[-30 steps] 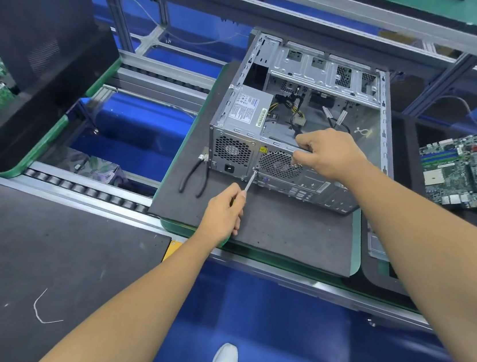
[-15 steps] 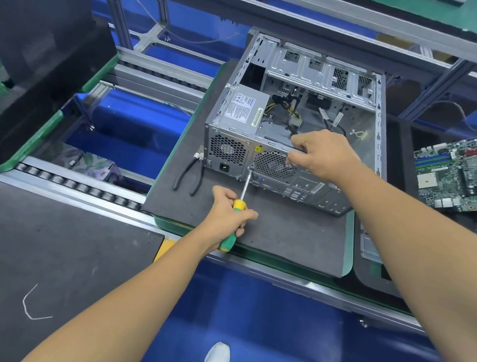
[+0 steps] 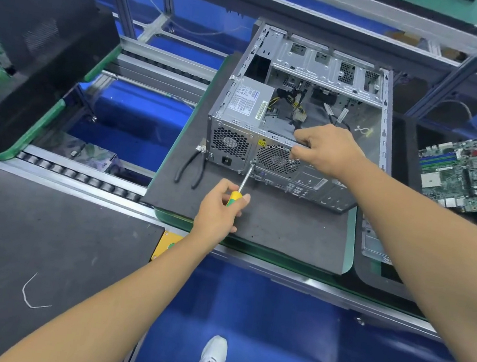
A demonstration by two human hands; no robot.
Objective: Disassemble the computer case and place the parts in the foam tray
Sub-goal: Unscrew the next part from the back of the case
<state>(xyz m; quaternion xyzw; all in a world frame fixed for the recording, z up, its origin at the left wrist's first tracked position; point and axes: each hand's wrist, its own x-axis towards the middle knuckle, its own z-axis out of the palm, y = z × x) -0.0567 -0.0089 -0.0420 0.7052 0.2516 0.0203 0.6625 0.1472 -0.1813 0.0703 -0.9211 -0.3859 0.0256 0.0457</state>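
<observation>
left hand drives screwdriver into computer case.

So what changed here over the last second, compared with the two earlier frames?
The left hand slid back along the screwdriver, so its yellow-green handle shows between the fingers; a second ago the hand hid it. The tip stays at the same spot on the computer case rear panel. The right hand keeps gripping the case's top rear edge. Pliers and motherboard unmoved.
</observation>
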